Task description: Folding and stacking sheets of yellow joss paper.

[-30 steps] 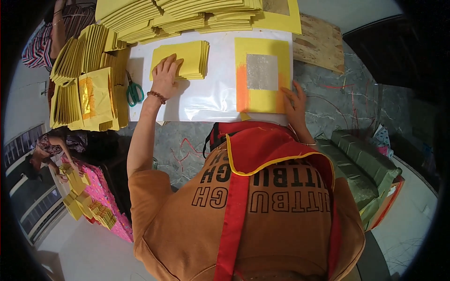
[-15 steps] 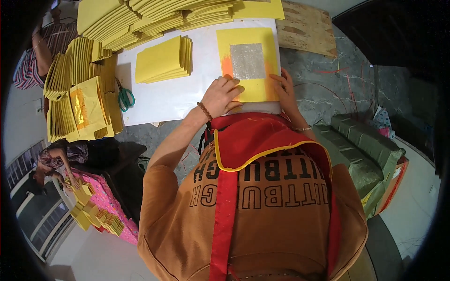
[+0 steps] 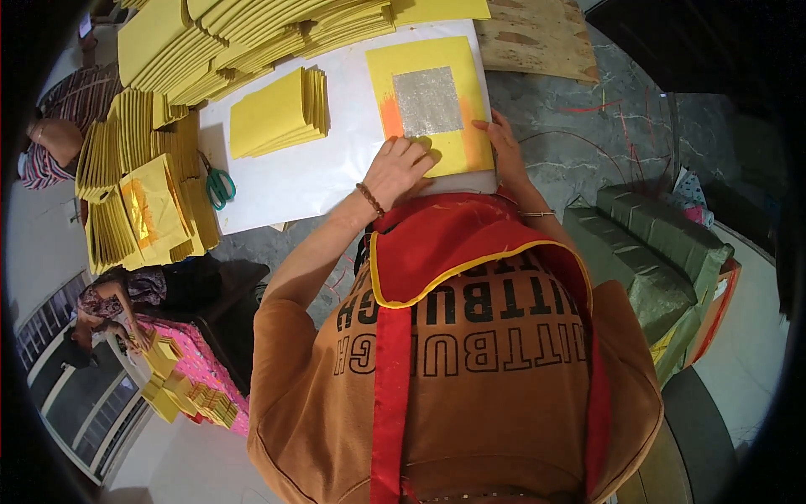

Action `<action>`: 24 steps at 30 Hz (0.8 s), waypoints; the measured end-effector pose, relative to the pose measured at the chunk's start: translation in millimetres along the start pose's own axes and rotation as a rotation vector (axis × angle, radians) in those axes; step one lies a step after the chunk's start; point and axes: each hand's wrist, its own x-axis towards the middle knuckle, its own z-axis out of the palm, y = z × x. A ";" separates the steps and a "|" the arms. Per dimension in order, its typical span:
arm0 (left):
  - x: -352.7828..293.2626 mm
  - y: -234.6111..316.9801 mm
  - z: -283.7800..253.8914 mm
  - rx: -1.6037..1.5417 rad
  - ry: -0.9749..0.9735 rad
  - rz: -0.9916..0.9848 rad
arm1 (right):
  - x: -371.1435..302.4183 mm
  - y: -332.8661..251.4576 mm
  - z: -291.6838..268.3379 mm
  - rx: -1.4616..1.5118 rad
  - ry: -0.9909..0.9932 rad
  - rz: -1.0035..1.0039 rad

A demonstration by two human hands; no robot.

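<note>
A sheet of yellow paper (image 3: pixel 453 151), with a silver square in its middle and orange patches down both sides, lies on the white tabletop (image 3: pixel 336 168) in front of me. Other sheets may lie under it, but I cannot make out how many. My left hand (image 3: pixel 401 168) is closed at the sheet's near left corner, fingers bent over the top and the thumb toward the near edge. Along the right edge rests my right hand (image 3: pixel 506 147), its fingers stretched out and one fingertip on the paper. Its lower fingers are partly hidden.
A folded yellow paper bundle (image 3: pixel 277 113) lies left of the sheet. Green-handled scissors (image 3: pixel 220 186) sit at the table's left edge. Tall yellow bundles (image 3: pixel 243 34) line the far and left sides. Green wrapped packages (image 3: pixel 630 252) stand right. A co-worker (image 3: pixel 109 307) handles yellow paper at lower left.
The table and sheet appear shifted slightly up and left in the picture. My left hand remains at the near left corner; my right fingers have drawn slightly closer together at the edge.
</note>
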 end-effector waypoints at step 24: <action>16.4 -52.1 -2.2 -0.919 -0.295 -0.593 | -6.6 -10.0 -15.4 -0.214 -0.218 -0.054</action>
